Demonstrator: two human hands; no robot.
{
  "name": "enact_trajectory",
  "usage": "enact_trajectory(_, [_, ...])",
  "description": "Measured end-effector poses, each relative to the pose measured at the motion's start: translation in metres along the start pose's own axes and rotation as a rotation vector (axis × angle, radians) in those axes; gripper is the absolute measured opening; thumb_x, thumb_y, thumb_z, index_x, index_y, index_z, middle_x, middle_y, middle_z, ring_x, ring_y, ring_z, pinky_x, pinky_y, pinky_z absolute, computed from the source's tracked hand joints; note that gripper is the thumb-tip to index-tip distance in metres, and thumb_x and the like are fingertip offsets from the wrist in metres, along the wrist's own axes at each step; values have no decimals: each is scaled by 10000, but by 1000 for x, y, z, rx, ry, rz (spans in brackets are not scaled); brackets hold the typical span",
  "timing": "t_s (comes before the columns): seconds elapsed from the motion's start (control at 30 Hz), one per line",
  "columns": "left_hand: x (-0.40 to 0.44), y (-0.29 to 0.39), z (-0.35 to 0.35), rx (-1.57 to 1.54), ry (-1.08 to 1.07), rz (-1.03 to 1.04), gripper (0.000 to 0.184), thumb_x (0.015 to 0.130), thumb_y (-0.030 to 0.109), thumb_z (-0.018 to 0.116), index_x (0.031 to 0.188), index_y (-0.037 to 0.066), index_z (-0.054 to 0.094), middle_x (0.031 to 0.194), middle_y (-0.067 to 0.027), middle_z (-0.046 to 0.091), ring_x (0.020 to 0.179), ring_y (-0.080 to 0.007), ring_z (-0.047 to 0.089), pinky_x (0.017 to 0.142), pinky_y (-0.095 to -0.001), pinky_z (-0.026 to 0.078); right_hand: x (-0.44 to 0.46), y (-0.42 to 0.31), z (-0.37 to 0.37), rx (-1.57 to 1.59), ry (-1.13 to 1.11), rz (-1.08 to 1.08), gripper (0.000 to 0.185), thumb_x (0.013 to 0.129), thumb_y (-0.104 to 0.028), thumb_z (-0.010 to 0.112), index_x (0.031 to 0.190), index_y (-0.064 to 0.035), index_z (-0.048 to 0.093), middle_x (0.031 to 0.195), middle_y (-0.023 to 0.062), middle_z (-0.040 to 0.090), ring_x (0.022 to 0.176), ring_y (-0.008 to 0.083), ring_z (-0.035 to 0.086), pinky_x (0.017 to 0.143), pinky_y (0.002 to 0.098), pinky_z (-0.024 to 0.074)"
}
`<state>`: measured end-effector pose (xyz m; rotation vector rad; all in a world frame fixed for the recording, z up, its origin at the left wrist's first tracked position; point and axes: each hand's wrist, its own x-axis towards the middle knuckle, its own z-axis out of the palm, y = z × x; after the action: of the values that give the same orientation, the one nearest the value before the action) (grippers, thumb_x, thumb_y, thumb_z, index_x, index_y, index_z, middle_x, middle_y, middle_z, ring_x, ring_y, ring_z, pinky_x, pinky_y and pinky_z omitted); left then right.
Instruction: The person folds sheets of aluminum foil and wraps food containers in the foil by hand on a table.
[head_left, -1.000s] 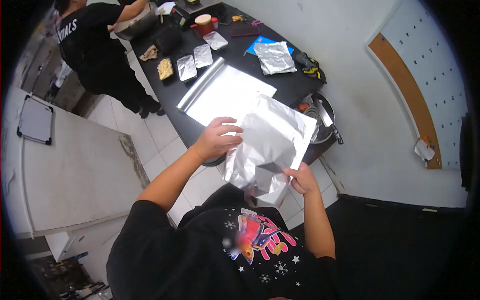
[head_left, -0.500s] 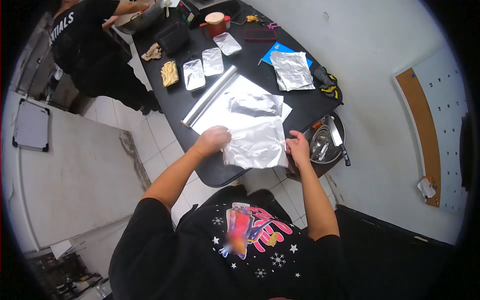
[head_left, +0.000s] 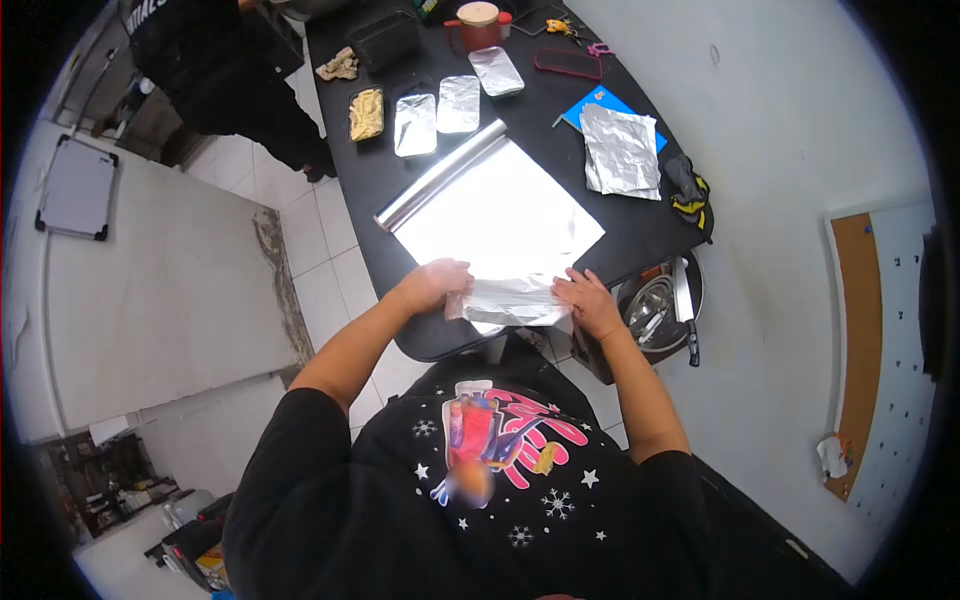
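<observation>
My left hand (head_left: pixel 437 286) is closed on the left side of a loose, creased foil sheet (head_left: pixel 515 302) at the table's near edge. On its right side, my right hand (head_left: pixel 592 303) grips the same sheet, thumb hidden. Just beyond lies a bright stretch of unrolled foil (head_left: pixel 505 205), still joined to the foil roll (head_left: pixel 440 176), which lies diagonally on the black table (head_left: pixel 355 190). A stack of crumpled foil sheets (head_left: pixel 621 152) rests partly on a blue board (head_left: pixel 598 100) at the right.
Three foil-covered trays (head_left: pixel 415 125) stand behind the roll, beside a tray of yellowish food (head_left: pixel 366 114). Further back are a black container (head_left: pixel 387 40) and a red jug (head_left: pixel 478 32). A knife (head_left: pixel 684 300) lies across a metal bowl (head_left: pixel 650 310) at right. Another person (head_left: pixel 215 75) stands far left.
Both hands have brought the loose foil sheet lower and towards me, so it looks foreshortened. More of the unrolled foil shows beyond it. The camera view has shifted slightly.
</observation>
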<state>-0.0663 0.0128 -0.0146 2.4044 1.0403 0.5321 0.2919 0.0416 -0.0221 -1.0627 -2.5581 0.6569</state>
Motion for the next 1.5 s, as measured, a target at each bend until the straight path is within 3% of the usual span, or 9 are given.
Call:
enact_trajectory(0.17, [1, 12, 11, -177, 184, -422, 142, 799, 109, 636, 936, 71, 639, 943, -88, 662, 919, -225, 624, 795, -326, 484, 7, 7, 1, 246, 33, 227, 217, 806, -131, 609, 1015, -126, 666, 1121, 54, 628, 1138, 261, 530, 1037, 473, 302])
enact_trajectory(0.2, [2, 9, 21, -314, 258, -555, 131, 820, 156, 630, 918, 69, 644, 910, -105, 665, 865, -224, 630, 755, -336, 482, 11, 5, 0, 215, 183, 199, 158, 809, -150, 626, 936, -72, 678, 941, 101, 666, 928, 230, 624, 916, 406, 422])
enact_trajectory(0.33, [20, 11, 25, -460, 383, -917, 209, 826, 231, 644, 879, 30, 641, 802, -141, 666, 729, -225, 642, 656, -364, 481, 32, -3, -7, 467, 286, 555, 210, 797, -211, 664, 856, -9, 667, 648, 113, 626, 588, 117, 581, 562, 275, 445])
enact_trajectory(0.43, [34, 13, 22, -403, 433, -970, 250, 811, 258, 645, 840, 10, 639, 760, -165, 656, 695, -259, 640, 639, -377, 475, 45, 1, -5, 499, 254, 696, 240, 785, -263, 653, 838, -29, 671, 735, 156, 647, 662, 271, 633, 631, 342, 472])
enact_trajectory(0.63, [49, 0, 26, -115, 427, -1028, 299, 815, 301, 592, 775, 10, 645, 720, -174, 639, 687, -307, 631, 658, -395, 477, 61, 1, -6, 285, 147, 789, 299, 807, -336, 591, 812, -46, 667, 771, 175, 647, 750, 366, 624, 676, 425, 477])
enact_trajectory(0.93, [70, 19, 14, -117, 322, -1290, 313, 844, 322, 519, 824, 31, 635, 804, -192, 646, 808, -361, 618, 760, -429, 468, 67, -3, -10, 166, 82, 876, 263, 787, -307, 611, 839, -56, 668, 792, 162, 652, 762, 353, 623, 673, 431, 473])
enact_trajectory(1.03, [69, 17, 20, -71, 366, -1276, 311, 850, 321, 503, 827, 40, 632, 824, -202, 643, 832, -375, 612, 796, -448, 450, 71, -12, -21, 118, 86, 906, 268, 801, -283, 608, 987, -93, 635, 963, 135, 640, 945, 333, 597, 788, 429, 460])
enact_trajectory(1.23, [69, 20, 17, -69, 347, -1256, 305, 852, 314, 495, 827, 40, 625, 795, -199, 641, 815, -386, 609, 799, -452, 441, 104, -33, 21, 35, 173, 59, 391, 852, -259, 556, 1220, -133, 513, 1284, 129, 476, 1212, 356, 412, 985, 458, 343])
enact_trajectory(1.5, [58, 19, 17, 35, 328, -1173, 318, 870, 357, 521, 785, 65, 616, 725, -181, 627, 755, -369, 613, 765, -464, 423, 119, -24, 41, -261, -159, 84, 540, 892, -434, 458, 1402, -308, 332, 1504, 56, 210, 1383, 361, 131, 1048, 629, 129])
